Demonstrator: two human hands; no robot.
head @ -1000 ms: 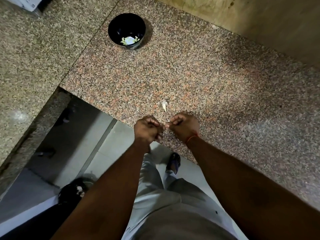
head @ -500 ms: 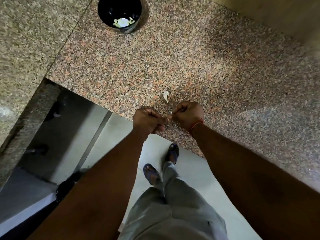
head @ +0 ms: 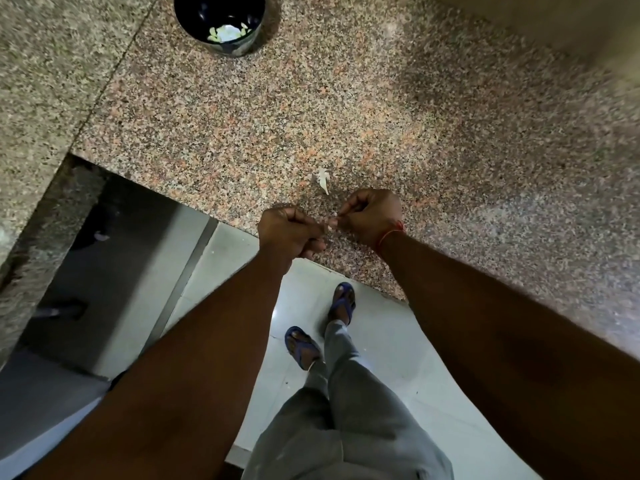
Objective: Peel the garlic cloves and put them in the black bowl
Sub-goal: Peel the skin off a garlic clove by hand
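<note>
Granite counter (head: 415, 140), head view. I see both hands at its near edge: left hand (head: 289, 233) and right hand (head: 372, 216), fingers curled, pinching one garlic clove (head: 331, 224) between them. Loose peel scrap (head: 323, 179) lies just beyond the hands. Black bowl (head: 194, 26), with peeled cloves (head: 227, 32) inside, sits well beyond, far-left.

A speckled granite counter (head: 415, 109) is seen, with a seam running across its left part; below its edge a pale tiled floor (head: 391, 344) is shown; blue sandals (head: 301, 346) and grey trousers (head: 353, 420) are visible.
</note>
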